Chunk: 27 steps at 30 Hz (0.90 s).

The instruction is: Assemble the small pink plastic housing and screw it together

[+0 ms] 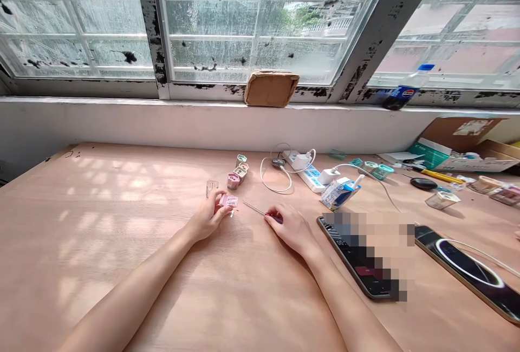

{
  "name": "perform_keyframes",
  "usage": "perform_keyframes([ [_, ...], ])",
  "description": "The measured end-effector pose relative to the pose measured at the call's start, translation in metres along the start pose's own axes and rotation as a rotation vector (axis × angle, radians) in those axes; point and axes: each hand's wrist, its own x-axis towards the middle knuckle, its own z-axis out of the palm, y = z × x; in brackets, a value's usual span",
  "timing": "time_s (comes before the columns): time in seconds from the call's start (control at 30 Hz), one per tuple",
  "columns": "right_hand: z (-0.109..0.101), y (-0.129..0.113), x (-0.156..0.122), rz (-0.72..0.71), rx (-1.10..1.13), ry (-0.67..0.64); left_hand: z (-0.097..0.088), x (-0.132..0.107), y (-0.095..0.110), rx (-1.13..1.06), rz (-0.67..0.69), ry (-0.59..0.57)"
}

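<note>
forearms [134, 298]: both bare, lying on the wooden table [101, 222] and reaching away from the camera.
left hand [207, 219]: resting on the table, thumb and fingertips pinched together on a small pink piece [228, 200].
small pink piece: held just above the tabletop, near the table's middle, just left of the screwdriver tip.
right hand [292, 227]: palm down, fingers closed around the red handle of a thin screwdriver [255, 209].
screwdriver: shaft lies low over the table, pointing up-left towards the pink piece, tip just short of it.
clear piece [212, 187]: on the table just beyond the left hand.
row of small cubes [239, 170]: beyond both hands, pink, tan and green.
dark phone [357, 265]: flat on the table, just right of the right wrist.
second phone [471, 271]: further right, with a cable attached.
power strip [311, 177]: behind the right hand, with white chargers plugged in.
small carton [339, 192]: lying beside the strip.
</note>
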Motion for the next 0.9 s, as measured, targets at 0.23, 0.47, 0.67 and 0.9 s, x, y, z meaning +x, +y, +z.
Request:
perform_keyframes([
  [0.23, 0.001, 0.0, -0.002, 0.082, 0.179, 0.124, -0.001, -0.002, 0.005, 0.191, 0.004, -0.03],
  [0.47, 0.002, -0.015, -0.005, 0.048, 0.517, 0.417, 0.002, -0.002, 0.005, 0.204, 0.017, 0.011],
  [0.67, 0.007, -0.031, -0.014, 0.022, 0.634, 0.464, 0.0, -0.002, 0.006, 0.215, -0.003, -0.021],
  [0.9, 0.008, -0.054, -0.022, -0.216, 0.522, 0.244, 0.0, 0.002, 0.004, 0.055, -0.05, -0.023],
])
